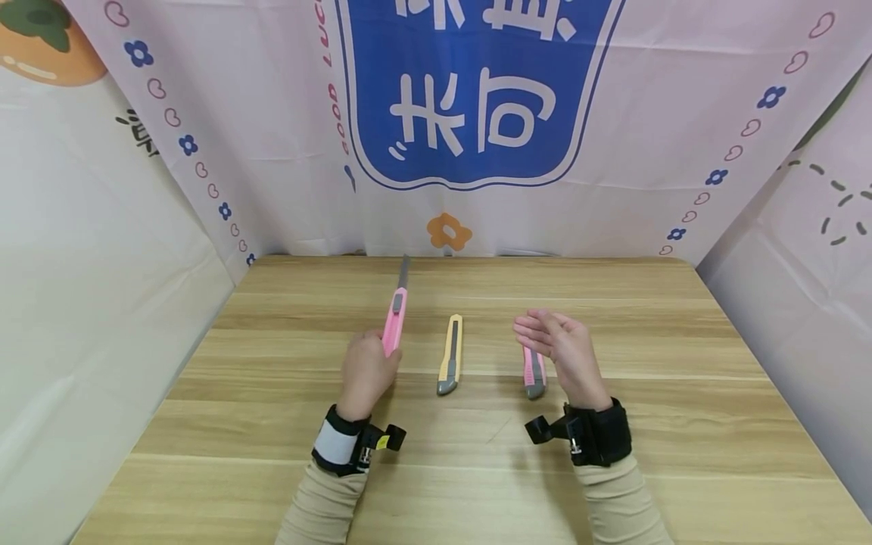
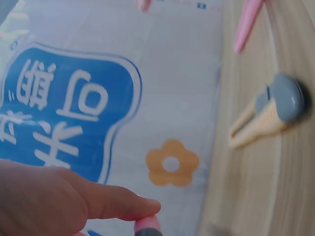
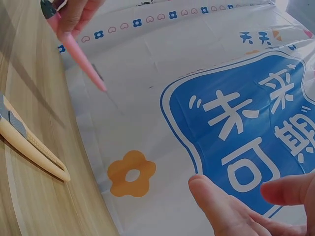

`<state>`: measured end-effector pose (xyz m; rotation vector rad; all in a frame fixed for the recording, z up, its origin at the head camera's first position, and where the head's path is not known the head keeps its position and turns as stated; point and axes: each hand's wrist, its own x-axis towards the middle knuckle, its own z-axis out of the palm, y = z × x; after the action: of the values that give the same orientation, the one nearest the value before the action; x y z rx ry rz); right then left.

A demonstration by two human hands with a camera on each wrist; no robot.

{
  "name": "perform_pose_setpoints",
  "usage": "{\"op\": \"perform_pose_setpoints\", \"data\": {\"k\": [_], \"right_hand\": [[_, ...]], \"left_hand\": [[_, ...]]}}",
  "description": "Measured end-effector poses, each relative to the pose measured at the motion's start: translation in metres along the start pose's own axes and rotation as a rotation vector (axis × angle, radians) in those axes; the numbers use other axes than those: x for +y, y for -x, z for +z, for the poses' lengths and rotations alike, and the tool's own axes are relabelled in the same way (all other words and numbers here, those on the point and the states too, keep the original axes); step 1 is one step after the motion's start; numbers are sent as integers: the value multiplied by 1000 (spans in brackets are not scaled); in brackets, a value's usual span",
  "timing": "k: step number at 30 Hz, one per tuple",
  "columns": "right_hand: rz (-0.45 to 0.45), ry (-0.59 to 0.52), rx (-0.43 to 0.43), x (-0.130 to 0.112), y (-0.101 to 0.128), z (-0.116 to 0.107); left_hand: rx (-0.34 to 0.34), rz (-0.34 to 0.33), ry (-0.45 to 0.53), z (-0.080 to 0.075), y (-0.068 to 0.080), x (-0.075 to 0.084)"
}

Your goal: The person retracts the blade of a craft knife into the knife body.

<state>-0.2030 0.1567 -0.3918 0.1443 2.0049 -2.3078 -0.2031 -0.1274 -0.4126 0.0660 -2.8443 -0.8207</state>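
Note:
My left hand (image 1: pixel 369 371) grips a pink utility knife (image 1: pixel 394 322) by its lower body, with the grey blade (image 1: pixel 404 272) extended and pointing toward the back of the table. To its right lies a yellow utility knife (image 1: pixel 450 356), grey end toward me, no blade showing. My right hand (image 1: pixel 562 348) hovers over a second pink utility knife (image 1: pixel 534 375), its fingers fairly straight and holding nothing. That hand covers the far part of this knife. In the right wrist view, the held knife (image 3: pixel 81 59) appears tilted above the table, and the thumb and fingers of my right hand (image 3: pixel 236 211) are apart.
The wooden table (image 1: pixel 436 469) ends at a printed white cloth (image 1: pixel 286 204) hanging behind it. More white cloth (image 1: pixel 102 318) hangs along the left side and the right side. Each wrist wears a black strap (image 1: pixel 599 433) with a small camera.

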Motion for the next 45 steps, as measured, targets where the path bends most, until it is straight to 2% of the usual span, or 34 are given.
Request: {"op": "perform_pose_setpoints", "data": {"k": [9,15,25,33,37,45], "right_hand": [[-12,-30,-16,4,0,7],[-14,-23,-38,8,1,17],[16,-43,-69,11,4,30],[24,-47,-123,13,5,37],[27,-51,-138,13,6,39],[16,-24,-144,13,7,37]], "left_hand": [[49,148,9,3,18,33],[59,203,46,8,29,49],[92,333,102,15,45,69],[149,428,121,25,53,75],[159,441,131,28,56,78],[134,402,187,32,58,81]]}}
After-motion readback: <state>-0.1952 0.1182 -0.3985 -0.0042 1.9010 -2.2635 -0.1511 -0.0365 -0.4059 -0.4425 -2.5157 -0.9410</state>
